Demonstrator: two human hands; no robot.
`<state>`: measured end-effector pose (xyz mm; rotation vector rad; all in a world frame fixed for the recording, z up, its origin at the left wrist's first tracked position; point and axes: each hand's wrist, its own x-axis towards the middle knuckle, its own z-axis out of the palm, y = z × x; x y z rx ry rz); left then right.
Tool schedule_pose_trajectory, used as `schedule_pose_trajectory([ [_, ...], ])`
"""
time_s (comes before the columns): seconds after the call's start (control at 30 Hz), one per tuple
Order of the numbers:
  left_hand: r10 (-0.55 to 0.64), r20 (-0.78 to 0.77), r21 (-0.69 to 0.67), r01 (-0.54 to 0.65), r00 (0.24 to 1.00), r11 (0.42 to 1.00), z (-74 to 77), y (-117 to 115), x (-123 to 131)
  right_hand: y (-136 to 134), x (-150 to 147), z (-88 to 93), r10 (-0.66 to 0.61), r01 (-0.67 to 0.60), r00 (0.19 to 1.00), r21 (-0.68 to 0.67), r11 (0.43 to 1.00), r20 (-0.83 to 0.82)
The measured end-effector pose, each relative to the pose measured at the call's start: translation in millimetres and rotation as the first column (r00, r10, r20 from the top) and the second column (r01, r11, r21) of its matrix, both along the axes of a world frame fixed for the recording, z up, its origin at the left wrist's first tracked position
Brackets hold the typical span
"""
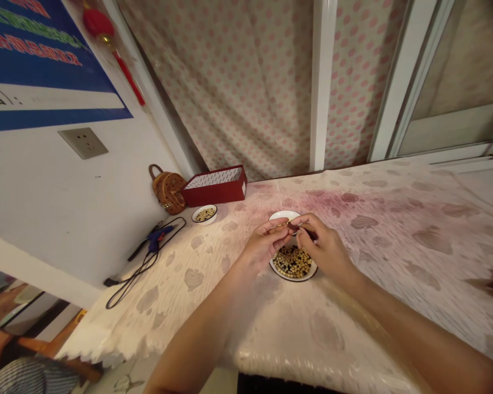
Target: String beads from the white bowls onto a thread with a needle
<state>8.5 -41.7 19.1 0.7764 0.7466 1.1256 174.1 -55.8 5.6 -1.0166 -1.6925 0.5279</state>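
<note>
My left hand (269,241) and my right hand (322,241) meet over the bowls, fingers closed in pinches. Between the fingertips is a small dark reddish-brown piece (292,226), gripped by my right hand. A darker part of it seems to show under the right fingers. Whatever my left fingertips pinch is too small to make out. Just below the hands sits a white dark-rimmed bowl (294,280) full of gold and black beads (293,262). Behind them stands another white bowl (285,214), its inside mostly hidden by my fingers.
A small bowl (204,214) of similar beads stands left, near a dark red box (216,191) and a brown mini backpack (167,190). A blue glue gun (160,238) with its cord lies by the wall. A patterned cloth (193,279) covers the table; part of a person (28,375) shows lower left.
</note>
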Motion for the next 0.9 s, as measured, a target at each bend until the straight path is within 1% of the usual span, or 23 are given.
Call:
schedule_pose_trajectory([
  [0.17, -0.019, -0.02, 0.034, 0.019, 1.0, 0.999, -1.9, 0.1, -0.1, 0.7, 0.2, -0.6, 0.006, -0.006, 1.0, -0.014, 1.0, -0.009],
  [0.4, -0.024, -0.02, 0.025, 0.024, 1.0, 0.999, -3.2, -0.6, 1.4, 0.8, -0.2, 0.9, 0.0, 0.0, 1.0, -0.017, 1.0, -0.001],
  [0.57, -0.005, -0.01, 0.031, 0.005, 1.0, 1.0, -4.9, 0.0, 2.6, 0.8, -0.1, 1.8, 0.002, -0.002, 1.0, -0.018, 1.0, -0.001],
  [0.7, 0.019, -0.023, 0.059, -0.017, 1.0, 0.998, -6.8, 1.5, 1.7, 0.4, 0.1, 2.9, -0.012, 0.012, 1.0, 0.006, 1.0, -0.002],
  [0.8, 0.064, -0.052, 0.113, -0.058, 0.997, 0.992, -7.9, 6.6, -0.2, 0.2, 0.6, 3.1, -0.042, 0.042, 0.999, 0.029, 0.999, 0.002],
  [0.9, 0.163, -0.152, 0.249, -0.122, 0.975, 0.961, -8.9, 15.8, -1.5, 1.3, 1.4, 1.4, -0.088, 0.088, 0.996, 0.038, 0.995, -0.007],
])
